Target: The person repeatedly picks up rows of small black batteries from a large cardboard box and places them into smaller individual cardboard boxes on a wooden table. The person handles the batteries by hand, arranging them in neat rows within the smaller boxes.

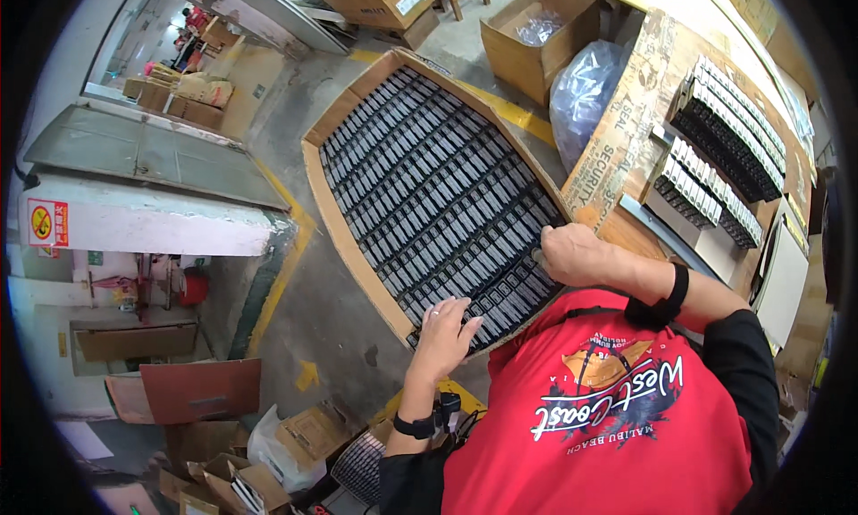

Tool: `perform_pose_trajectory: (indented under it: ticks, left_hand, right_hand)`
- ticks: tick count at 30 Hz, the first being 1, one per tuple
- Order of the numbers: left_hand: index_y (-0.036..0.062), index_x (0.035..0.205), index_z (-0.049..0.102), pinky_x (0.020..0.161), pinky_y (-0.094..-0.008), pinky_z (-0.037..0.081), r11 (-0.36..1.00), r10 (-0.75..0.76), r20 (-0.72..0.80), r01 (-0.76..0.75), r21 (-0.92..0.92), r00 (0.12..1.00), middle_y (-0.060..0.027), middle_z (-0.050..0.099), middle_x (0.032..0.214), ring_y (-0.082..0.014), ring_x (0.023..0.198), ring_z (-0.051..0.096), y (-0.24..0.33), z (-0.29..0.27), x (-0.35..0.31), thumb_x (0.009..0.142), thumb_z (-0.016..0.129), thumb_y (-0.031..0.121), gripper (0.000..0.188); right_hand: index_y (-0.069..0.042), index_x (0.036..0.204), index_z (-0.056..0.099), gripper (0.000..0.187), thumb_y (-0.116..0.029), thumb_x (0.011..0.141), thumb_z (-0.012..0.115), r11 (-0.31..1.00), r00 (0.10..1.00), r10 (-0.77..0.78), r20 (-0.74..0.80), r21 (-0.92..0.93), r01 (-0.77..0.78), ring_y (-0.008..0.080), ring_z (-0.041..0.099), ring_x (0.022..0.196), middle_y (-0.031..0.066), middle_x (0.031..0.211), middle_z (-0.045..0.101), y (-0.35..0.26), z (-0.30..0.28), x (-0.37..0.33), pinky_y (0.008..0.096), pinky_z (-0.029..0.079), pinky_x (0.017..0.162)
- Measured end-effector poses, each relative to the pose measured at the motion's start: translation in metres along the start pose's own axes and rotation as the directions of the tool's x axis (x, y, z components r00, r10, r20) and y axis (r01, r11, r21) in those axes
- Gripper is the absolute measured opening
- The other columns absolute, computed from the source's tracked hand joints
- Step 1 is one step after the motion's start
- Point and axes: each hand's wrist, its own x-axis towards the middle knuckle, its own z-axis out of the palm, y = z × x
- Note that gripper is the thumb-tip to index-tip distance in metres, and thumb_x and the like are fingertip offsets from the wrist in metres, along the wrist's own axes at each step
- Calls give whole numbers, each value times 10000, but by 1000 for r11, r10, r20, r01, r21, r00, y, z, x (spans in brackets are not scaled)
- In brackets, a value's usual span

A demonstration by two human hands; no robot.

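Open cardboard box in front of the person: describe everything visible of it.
The cardboard box is brown, wide and open-topped, with low-looking walls bent by the fisheye view. Tight rows of small black-and-grey pieces fill it. The left hand lies over the pieces near its near left corner; the right hand is curled at its near right corner. Its underside and support are hidden.

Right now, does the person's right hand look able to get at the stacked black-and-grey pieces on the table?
Probably yes: the right hand appears close to the table, and the stacked pieces stand uncovered. It would first have to leave the carton corner.
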Motion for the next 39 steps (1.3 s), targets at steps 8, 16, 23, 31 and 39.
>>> perform_pose_trajectory:
  ticks: [8,16,23,31,39]
  left_hand:
    - [1,1160,544,873,-401,402,987,92,184,-65,-149,979,-190,584,996,-339,1009,519,-7,-17,23,785,652,243,459]
    - [50,1185,546,880,-347,420,959,103,368,6,-283,924,-133,563,989,-285,981,529,-21,-33,41,660,765,188,586]
    - [-24,1225,504,836,-280,445,845,-40,142,109,-524,989,-70,529,966,-165,931,553,-28,-27,33,589,799,44,703]
    - [-64,1250,394,791,-272,498,464,-351,-450,-265,-845,821,-158,529,1125,-189,973,550,16,-35,49,693,689,-98,631]
    - [-43,892,485,804,-304,501,467,-199,-696,-558,-686,690,-202,588,1100,-194,893,587,134,-42,131,848,646,180,278]
  right_hand:
    - [95,821,564,281,-180,811,511,989,988,5,154,147,-28,403,635,698,260,723,620,-4,-17,-1,442,516,624]
    - [109,830,516,237,-124,795,492,978,984,-7,180,208,-31,418,616,702,261,706,606,-3,-23,-5,473,494,652]
    - [81,979,485,266,-109,799,536,922,988,62,142,370,-111,446,574,830,275,793,591,1,-24,-9,488,459,739]
    - [14,963,560,228,-122,781,552,738,969,207,-138,672,-62,386,599,844,233,850,609,6,-22,-7,439,468,755]
    - [-9,1189,444,474,-220,806,630,669,781,381,-494,731,136,334,539,980,200,1032,541,50,-67,-79,387,429,869]
